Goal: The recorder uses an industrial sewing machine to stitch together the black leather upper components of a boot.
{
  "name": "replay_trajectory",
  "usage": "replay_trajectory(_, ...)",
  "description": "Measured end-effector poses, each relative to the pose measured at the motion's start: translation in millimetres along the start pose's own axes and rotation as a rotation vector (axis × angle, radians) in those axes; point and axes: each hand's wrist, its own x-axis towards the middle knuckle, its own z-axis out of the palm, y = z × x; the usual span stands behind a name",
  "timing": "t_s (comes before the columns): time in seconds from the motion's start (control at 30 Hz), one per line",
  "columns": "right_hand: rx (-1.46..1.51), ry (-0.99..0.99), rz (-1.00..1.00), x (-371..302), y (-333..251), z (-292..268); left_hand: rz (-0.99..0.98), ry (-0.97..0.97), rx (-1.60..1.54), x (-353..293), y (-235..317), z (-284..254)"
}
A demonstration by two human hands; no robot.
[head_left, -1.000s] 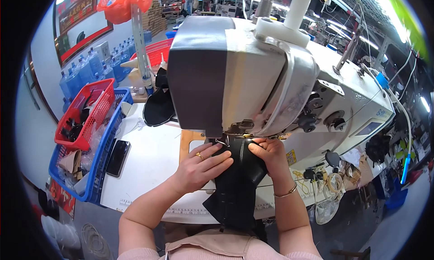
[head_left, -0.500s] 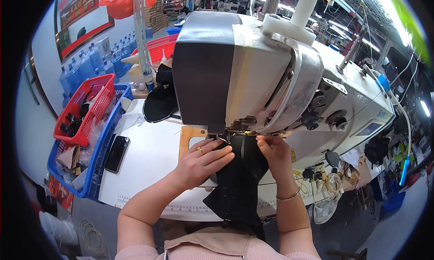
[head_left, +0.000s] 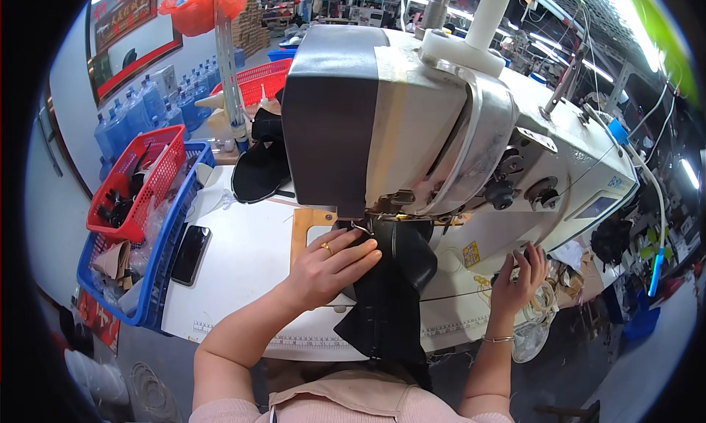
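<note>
Left hand (head_left: pixel 331 265) flat, fingers spread, pressing the black fabric (head_left: pixel 393 283) onto the table (head_left: pixel 243 276) right at the needle area under the machine (head_left: pixel 412 121) head. Fabric runs from under the presser foot, over the near table edge, hanging toward the lap. Right hand (head_left: pixel 518 276) is off the fabric, at the right end of the near edge, fingers curled loosely at the machine's base; can't tell if it grips anything.

To do this step well, as I judge it:
- Keep left fingertips beside the needle line, not in front of it.
- Press flat, even pressure, so the layers don't creep.
- Hanging tail drags on the seam; support it or let it feed slack.
- One-handed guiding risks drift; bring the right hand to the fabric before running a long stitch.

Phone (head_left: pixel 190 254) and blue crate (head_left: pixel 165 276) sit at the left edge, well apart from the work.
</note>
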Motion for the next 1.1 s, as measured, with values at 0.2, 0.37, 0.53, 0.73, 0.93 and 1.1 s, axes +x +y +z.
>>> replay_trajectory(0.2, 0.083, 0.068, -0.099, -4, -39, -7, 0.012, 0.001, 0.039, -1, 0, -1)
replay_trajectory(0.37, 0.287, -0.055, -0.130, -19, -59, 2, -0.009, -0.028, 0.003, -1, -4, 0)
replay_trajectory(0.53, 0.388, -0.130, -0.108, -31, -58, 3, 0.008, -0.010, 0.022, 0, -4, -1)
replay_trajectory(0.73, 0.486, -0.194, 0.010, -39, -44, 11, 0.039, -0.014, 0.053, 5, -5, -1)
replay_trajectory(0.93, 0.543, -0.420, 0.221, -53, -19, 17, 0.131, -0.002, -0.073, -10, -4, -35)
replay_trajectory(1.1, 0.186, -0.365, 0.340, -82, 49, -19, -0.763, 0.476, -0.907, -95, -1, -49)
